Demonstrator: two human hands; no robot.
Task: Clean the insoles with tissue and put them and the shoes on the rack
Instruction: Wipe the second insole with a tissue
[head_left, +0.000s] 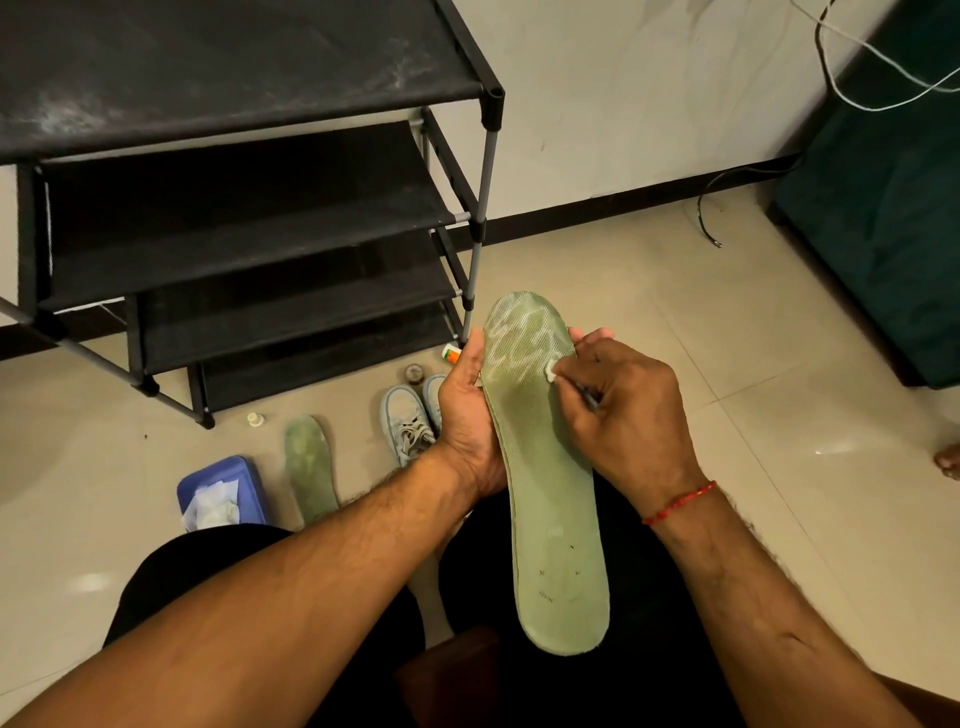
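A long green insole (550, 499) stands between my knees, toe end up. My left hand (467, 415) grips its left edge near the toe. My right hand (618, 410) pinches a small white wad of tissue (550, 370) against the insole's upper right part. A second green insole (310, 467) lies flat on the floor to the left. Two pale grey-blue shoes (408, 423) stand on the floor behind my left hand, partly hidden by it. The black shoe rack (249, 218) with several fabric shelves fills the upper left.
A blue tissue box (223, 493) with white tissue sits on the floor at the left. A small white bottle (253, 419), a round tin (414, 374) and an orange-capped tube (450, 354) lie by the rack's foot. Cables (852, 78) hang at the right by a dark green cabinet (883, 234).
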